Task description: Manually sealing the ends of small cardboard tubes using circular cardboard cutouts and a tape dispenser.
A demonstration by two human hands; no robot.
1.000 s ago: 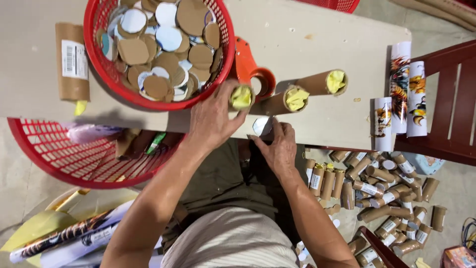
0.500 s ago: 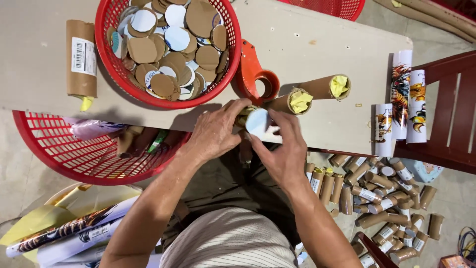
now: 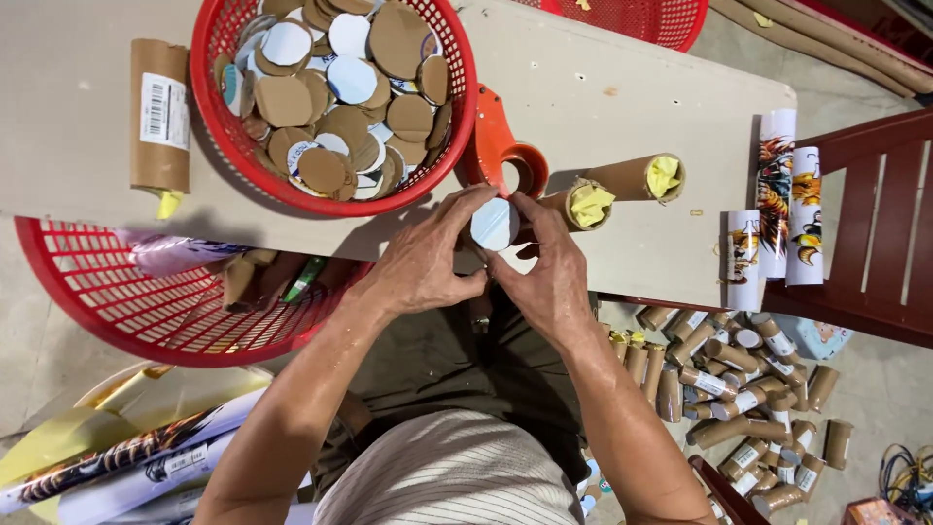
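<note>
Now tube (image 3: pixel 494 226) — end-on, facing cam.

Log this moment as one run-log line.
left hand: holds white disc | right hand: same disc, over table edge | nearby: red basket of discs, two yellow-stuffed tubes

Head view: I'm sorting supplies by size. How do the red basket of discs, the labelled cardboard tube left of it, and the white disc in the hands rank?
1. red basket of discs
2. labelled cardboard tube
3. white disc, pinched by both hands
</note>
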